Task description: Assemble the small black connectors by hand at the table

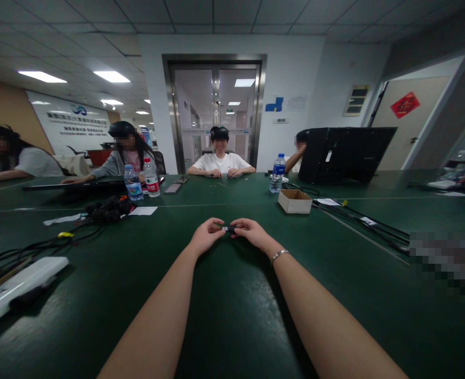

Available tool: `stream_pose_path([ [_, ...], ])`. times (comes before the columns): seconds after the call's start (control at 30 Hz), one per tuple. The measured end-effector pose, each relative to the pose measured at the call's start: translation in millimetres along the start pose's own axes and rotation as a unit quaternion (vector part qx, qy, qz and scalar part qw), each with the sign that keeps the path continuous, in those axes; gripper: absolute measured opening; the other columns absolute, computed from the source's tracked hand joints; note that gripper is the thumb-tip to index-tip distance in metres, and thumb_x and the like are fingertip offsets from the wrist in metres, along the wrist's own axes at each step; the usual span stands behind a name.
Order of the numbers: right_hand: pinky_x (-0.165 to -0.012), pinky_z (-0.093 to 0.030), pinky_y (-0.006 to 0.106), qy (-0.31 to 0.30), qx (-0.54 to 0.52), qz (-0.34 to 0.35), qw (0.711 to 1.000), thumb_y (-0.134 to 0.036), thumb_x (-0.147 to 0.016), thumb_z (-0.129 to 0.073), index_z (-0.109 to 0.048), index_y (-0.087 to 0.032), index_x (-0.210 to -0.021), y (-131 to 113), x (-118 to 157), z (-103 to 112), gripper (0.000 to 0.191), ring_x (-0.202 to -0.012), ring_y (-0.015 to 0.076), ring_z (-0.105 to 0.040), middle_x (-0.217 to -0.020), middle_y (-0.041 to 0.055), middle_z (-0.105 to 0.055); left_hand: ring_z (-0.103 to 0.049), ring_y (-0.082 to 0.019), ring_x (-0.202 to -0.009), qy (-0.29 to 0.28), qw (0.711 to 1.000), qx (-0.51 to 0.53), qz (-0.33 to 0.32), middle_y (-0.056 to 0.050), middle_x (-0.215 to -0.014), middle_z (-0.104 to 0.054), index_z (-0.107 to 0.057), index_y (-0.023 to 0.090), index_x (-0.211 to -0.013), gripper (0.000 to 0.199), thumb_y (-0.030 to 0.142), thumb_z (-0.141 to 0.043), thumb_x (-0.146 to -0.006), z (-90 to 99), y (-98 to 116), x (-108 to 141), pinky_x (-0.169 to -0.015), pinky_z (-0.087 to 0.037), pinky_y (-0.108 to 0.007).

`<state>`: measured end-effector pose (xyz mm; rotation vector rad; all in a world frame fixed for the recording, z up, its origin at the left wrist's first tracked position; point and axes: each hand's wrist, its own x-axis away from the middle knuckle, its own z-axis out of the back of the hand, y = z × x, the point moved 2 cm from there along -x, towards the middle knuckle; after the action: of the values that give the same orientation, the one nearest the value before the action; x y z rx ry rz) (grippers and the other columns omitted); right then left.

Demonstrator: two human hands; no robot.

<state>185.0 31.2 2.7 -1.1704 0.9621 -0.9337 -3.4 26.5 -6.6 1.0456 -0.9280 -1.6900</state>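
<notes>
Over the green table, both my hands meet at a small black stick with a silver end, which looks like a USB flash drive (229, 229). The thumb and fingers of my right hand (252, 234) pinch its black body. At the silver end, my left hand (206, 237) is closed with thumb and fingertips against it. The drive lies sideways between the two hands, its ends partly covered by fingers. A metal bracelet (280, 256) circles my right wrist.
A small open box (294, 201) and a water bottle (277, 173) stand ahead to the right. Two bottles (151, 178) and black cables (108, 209) are on the left. A black monitor (345, 155) stands beyond the box. Across the table sits a person (221, 162).
</notes>
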Motion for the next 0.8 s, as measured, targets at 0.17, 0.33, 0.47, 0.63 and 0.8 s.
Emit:
stream_pose_path([
  [0.17,-0.075,-0.054,0.026,-0.001,-0.005,-0.001,1.0,-0.005,-0.076,-0.063,-0.063,-0.014,-0.095,-1,0,-1,0.021,-0.069,0.0117,-0.068,-0.084,0.0023,-0.067,-0.06,-0.021,-0.085,0.021,0.994,-0.104,0.028,-0.006,-0.088,-0.067,-0.067,0.02,-0.09,0.041,0.056,-0.048,-0.081,0.1,7,4,-0.081,-0.046,-0.033],
  [0.33,-0.076,-0.054,0.026,0.004,-0.004,-0.003,1.0,-0.005,-0.076,-0.062,-0.063,-0.014,-0.094,-2,1,-2,0.02,-0.07,0.0113,-0.068,-0.085,0.0021,-0.067,-0.059,-0.021,-0.088,0.017,0.984,-0.177,0.004,-0.006,-0.092,-0.066,-0.069,0.021,-0.079,0.04,0.052,-0.044,-0.084,0.4,14,7,-0.081,-0.045,-0.032],
  [0.47,-0.073,-0.053,0.025,0.007,-0.001,-0.001,1.0,-0.004,-0.076,-0.061,-0.064,-0.014,-0.093,-3,1,-2,0.02,-0.067,0.011,-0.068,-0.079,0.0009,-0.066,-0.061,-0.018,-0.091,0.0,0.995,-0.102,-0.005,-0.004,-0.098,-0.066,-0.065,0.024,-0.098,0.024,0.038,-0.058,-0.079,-0.1,9,7,-0.082,-0.047,-0.03],
  [0.63,-0.075,-0.053,0.027,0.006,-0.004,-0.002,1.0,-0.003,-0.076,-0.062,-0.065,-0.014,-0.093,-2,-1,-2,0.021,-0.066,0.0113,-0.068,-0.082,0.0015,-0.066,-0.061,-0.016,-0.084,0.032,0.996,-0.084,-0.019,-0.006,-0.107,-0.058,-0.058,0.025,-0.11,0.044,0.028,-0.071,-0.068,1.0,3,6,-0.077,-0.051,-0.031],
  [0.8,-0.074,-0.054,0.026,0.0,-0.012,-0.007,1.0,-0.004,-0.076,-0.062,-0.064,-0.014,-0.094,-1,-1,-1,0.021,-0.067,0.0116,-0.068,-0.081,0.0019,-0.067,-0.061,-0.015,-0.084,0.025,0.996,-0.081,-0.027,-0.006,-0.109,-0.054,-0.063,0.023,-0.099,0.027,0.024,-0.067,-0.072,0.6,3,5,-0.078,-0.052,-0.031],
])
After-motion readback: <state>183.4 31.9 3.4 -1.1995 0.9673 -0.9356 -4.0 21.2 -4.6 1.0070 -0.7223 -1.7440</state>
